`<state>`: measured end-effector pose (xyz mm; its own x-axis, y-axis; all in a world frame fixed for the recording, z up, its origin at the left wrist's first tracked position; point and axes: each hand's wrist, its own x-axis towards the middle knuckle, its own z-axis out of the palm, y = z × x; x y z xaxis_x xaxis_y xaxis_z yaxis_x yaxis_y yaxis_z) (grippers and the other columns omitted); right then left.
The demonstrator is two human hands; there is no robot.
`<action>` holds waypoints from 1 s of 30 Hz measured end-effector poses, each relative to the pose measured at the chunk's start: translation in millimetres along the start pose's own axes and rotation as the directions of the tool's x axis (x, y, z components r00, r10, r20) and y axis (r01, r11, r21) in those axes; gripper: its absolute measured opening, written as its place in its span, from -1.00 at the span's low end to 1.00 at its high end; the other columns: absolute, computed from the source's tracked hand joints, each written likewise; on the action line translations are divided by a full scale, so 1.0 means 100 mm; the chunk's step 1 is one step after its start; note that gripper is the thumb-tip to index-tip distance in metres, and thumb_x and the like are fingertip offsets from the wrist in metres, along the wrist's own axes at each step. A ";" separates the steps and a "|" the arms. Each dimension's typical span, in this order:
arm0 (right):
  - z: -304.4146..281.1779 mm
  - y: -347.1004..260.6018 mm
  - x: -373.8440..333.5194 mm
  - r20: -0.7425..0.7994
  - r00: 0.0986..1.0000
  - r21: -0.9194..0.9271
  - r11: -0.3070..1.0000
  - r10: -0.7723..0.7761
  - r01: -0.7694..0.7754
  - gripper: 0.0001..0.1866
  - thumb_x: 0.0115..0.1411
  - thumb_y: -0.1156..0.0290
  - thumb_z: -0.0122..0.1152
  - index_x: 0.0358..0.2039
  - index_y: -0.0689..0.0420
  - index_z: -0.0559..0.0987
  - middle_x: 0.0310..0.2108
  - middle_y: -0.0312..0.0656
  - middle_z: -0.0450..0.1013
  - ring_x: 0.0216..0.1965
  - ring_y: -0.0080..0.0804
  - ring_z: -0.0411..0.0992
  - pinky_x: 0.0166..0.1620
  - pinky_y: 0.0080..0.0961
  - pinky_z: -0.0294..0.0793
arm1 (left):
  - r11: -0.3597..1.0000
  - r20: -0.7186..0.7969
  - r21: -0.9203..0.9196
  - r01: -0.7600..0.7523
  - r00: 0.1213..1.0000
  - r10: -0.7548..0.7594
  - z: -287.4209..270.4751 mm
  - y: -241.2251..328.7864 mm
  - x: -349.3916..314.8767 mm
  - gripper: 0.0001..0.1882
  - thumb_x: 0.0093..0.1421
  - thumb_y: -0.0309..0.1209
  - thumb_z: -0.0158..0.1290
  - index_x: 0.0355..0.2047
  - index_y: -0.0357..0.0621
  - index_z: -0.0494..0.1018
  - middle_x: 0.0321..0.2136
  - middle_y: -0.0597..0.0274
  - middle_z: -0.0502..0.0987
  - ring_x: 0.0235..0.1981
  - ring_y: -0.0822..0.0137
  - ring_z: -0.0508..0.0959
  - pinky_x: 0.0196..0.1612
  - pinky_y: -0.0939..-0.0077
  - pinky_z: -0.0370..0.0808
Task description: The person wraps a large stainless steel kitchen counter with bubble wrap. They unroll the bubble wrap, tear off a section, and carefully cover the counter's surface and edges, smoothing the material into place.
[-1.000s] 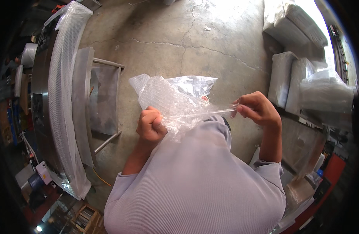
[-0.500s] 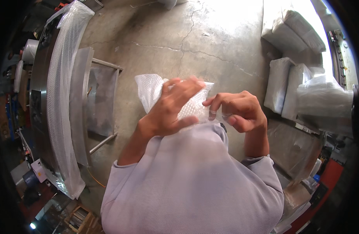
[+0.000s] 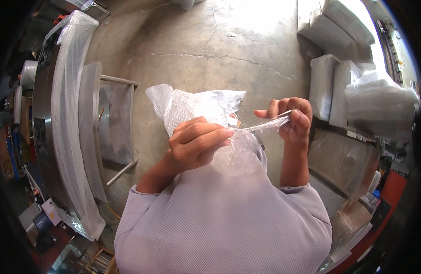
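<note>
Nearby, metal furniture (image 3: 89, 132) leftward, wrapped bundles (image 3: 322, 86) rightward; between, left grip (image 3: 195, 142) and right grip (image 3: 296, 121) pinching clear plastic strip (image 3: 265, 124).

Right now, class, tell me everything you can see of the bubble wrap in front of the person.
The bubble wrap looks like thin, whitish, translucent plastic covered in small bubbles. It is crumpled, its upper part showing against the concrete floor, its lower part against the grey shirt. The left hand overlaps its middle. A small reddish mark shows by its right side. A clear strip stretches between that hand and the right hand; whether it belongs to the wrap is hard to tell.
</note>
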<state>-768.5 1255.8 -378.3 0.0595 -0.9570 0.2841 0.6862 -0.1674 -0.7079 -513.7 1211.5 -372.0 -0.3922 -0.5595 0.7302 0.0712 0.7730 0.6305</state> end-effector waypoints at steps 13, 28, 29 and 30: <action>0.18 0.29 -0.15 -0.117 0.991 0.194 0.977 -0.069 0.090 -0.58 0.31 0.36 0.12 -0.68 0.09 0.26 -0.72 -0.21 0.27 -0.44 -0.21 0.50 -0.07 0.03 0.60 | 0.961 -0.077 -0.016 0.276 0.958 -0.277 0.02 -0.06 0.08 -0.86 0.30 -0.44 0.16 -0.18 -0.25 0.54 -0.33 0.10 0.61 -0.25 0.25 0.63 -0.24 0.45 0.56; 0.27 0.08 0.15 -0.014 0.998 0.057 0.996 -0.062 0.063 -0.60 0.29 0.33 0.11 -0.67 0.05 0.24 -0.73 -0.23 0.22 -0.47 -0.28 0.44 -0.03 0.23 0.57 | 0.941 0.028 0.261 0.214 0.973 -0.229 0.02 0.08 0.08 -0.71 0.08 -0.50 0.34 -0.24 -0.19 0.46 -0.25 0.10 0.53 -0.27 0.18 0.59 -0.26 0.43 0.54; 0.26 0.08 0.15 -0.012 0.998 0.031 0.997 -0.068 0.068 -0.59 0.29 0.33 0.13 -0.67 0.06 0.24 -0.73 -0.23 0.23 -0.47 -0.28 0.45 -0.02 0.23 0.56 | 0.952 0.029 0.207 0.227 0.971 -0.238 0.01 0.08 0.08 -0.76 0.12 -0.55 0.30 -0.25 -0.21 0.47 -0.28 0.10 0.55 -0.30 0.19 0.60 -0.27 0.45 0.54; 0.25 0.07 0.15 -0.001 0.998 -0.001 0.998 -0.061 0.061 -0.59 0.29 0.33 0.14 -0.67 0.06 0.25 -0.73 -0.23 0.24 -0.47 -0.28 0.45 -0.01 0.24 0.56 | 0.952 0.020 0.161 0.261 0.963 -0.267 0.01 0.09 0.07 -0.84 0.21 -0.60 0.22 -0.23 -0.25 0.48 -0.33 0.10 0.58 -0.36 0.25 0.61 -0.27 0.50 0.53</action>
<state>-744.5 1246.2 -363.1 0.0172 -0.9451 0.3263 0.6874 -0.2258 -0.6902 -517.2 1214.6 -361.6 -0.4148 -0.7397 0.5299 -0.1821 0.6380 0.7482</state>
